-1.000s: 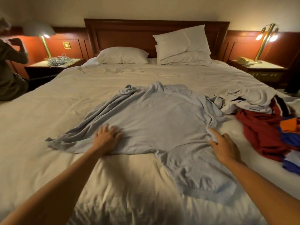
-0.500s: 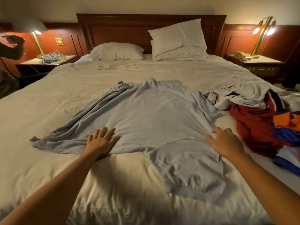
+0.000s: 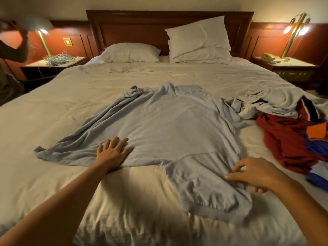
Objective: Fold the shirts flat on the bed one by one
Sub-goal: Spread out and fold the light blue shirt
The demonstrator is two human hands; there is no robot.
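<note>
**Head view.** A grey-blue shirt (image 3: 168,132) is shown spread on the bed (image 3: 53,112). Its long axis runs across the mattress, from a hem-like edge at the left to the shoulder end at the right. One sleeve (image 3: 204,189) is turned toward the viewer, cuff band nearest.

The left hand (image 3: 111,154) is laid flat on the near edge of the body panel. Its fingers (image 3: 113,144) are straight and spread, so the cloth is pressed down and nothing is grasped. The right hand (image 3: 255,174) is set at the right border of the near sleeve, where sleeve meets body. Its fingers are curled, thumb and forefinger appear closed on a fold of fabric, and the lower ones appear tucked under the edge.

The sleeve thus lies beneath and leftward of the right hand, the nearer of the two. The fold is judged to be carried inward, across the long axis, with the left hand as anchor.

A heap of unfolded garments (image 3: 287,144) is seen on the bed just beside the shirt's right end, with red, orange, blue and pale pieces tangled together. These are judged to be awaiting folding.
</note>
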